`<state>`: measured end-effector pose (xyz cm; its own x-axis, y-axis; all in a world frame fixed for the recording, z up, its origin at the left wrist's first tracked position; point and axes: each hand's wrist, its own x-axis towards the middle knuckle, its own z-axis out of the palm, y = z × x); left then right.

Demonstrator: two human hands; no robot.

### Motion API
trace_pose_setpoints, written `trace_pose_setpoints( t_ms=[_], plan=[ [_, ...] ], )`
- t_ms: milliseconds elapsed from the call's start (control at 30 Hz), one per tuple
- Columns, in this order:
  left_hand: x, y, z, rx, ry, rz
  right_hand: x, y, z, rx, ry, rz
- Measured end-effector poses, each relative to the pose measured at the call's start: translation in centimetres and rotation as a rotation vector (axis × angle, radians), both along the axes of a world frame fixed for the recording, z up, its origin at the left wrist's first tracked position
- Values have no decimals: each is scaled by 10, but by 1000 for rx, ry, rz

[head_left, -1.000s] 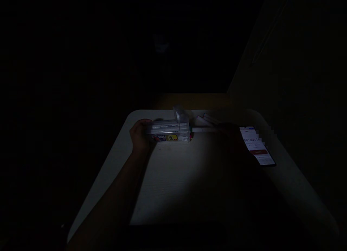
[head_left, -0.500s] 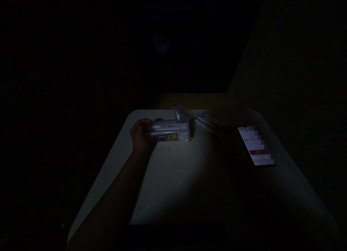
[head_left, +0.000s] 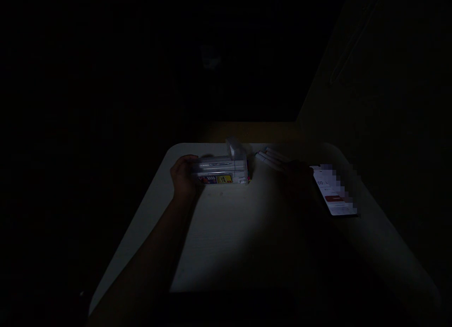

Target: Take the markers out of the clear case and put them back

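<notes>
My left hand point(head_left: 182, 176) is closed round the left end of a clear plastic marker case point(head_left: 219, 169). The case lies on its side, its lid point(head_left: 233, 148) standing open at the right end. White markers point(head_left: 217, 164) show inside, and a yellow and dark label is on the front. To the right, a few loose white markers point(head_left: 270, 161) lie fanned out, their near ends reaching to my right hand point(head_left: 294, 174). That hand is in deep shadow, so its fingers and grip cannot be made out.
A lit phone point(head_left: 334, 195) showing a timer lies right of my right hand, partly blurred by blocks. All this rests on a pale table point(head_left: 212, 242) with rounded corners. A wall point(head_left: 381, 106) rises at the right. Surroundings are very dark.
The loose markers' tips have shifted slightly to the right, and my right hand now reaches closer to the phone's edge. My left hand and the case stay almost still.
</notes>
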<state>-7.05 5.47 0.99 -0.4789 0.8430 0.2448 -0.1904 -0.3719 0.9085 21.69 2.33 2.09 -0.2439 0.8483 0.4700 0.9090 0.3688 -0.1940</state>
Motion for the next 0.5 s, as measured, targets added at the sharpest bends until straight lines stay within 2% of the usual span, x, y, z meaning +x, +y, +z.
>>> trace_pose_setpoints(
  t_ms=[200,300,367,500],
  plan=[
    [0,0,2,-22,10,1,-7,-2,-6,39,46,29],
    [1,-2,4,-38,36,33,-24,-10,-10,56,67,179],
    [2,-3,6,-36,32,28,-37,-15,-13,27,130,264],
    [3,-4,8,-16,42,19,-51,-17,-16,-58,286,253]
  ],
)
